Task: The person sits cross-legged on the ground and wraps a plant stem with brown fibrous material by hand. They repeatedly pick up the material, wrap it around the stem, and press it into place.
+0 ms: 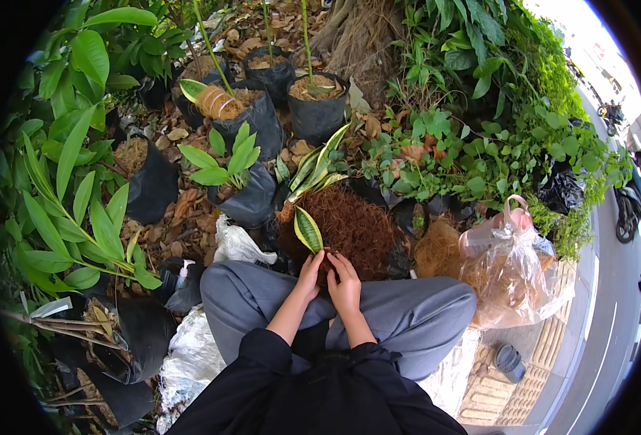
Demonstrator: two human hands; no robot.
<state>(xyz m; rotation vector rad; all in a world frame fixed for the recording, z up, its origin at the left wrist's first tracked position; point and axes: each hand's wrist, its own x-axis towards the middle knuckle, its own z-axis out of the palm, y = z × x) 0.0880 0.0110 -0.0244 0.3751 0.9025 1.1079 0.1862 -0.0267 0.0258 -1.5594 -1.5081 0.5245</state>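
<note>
A yellow-edged snake plant leaf (308,230) stands up from between my two hands, over my lap. My left hand (310,275) grips it at its base. From the other side, my right hand (345,281) closes around the same lower end with curled fingers. What lies inside the fingers is mostly hidden, apart from a little dark brown matter. Just beyond the hands spreads a heap of reddish-brown coconut fibre (353,231). Several more variegated snake plant leaves (318,166) rest at the far edge of that heap.
Black grow bags (316,114) with plants stand ahead and left. A fibre-wrapped bundle (218,102), tied with string, lies on one. A clear plastic bag of fibre (508,277) sits right, near a sandal (509,363) on paving beside a road. White sacking (195,348) lies under me.
</note>
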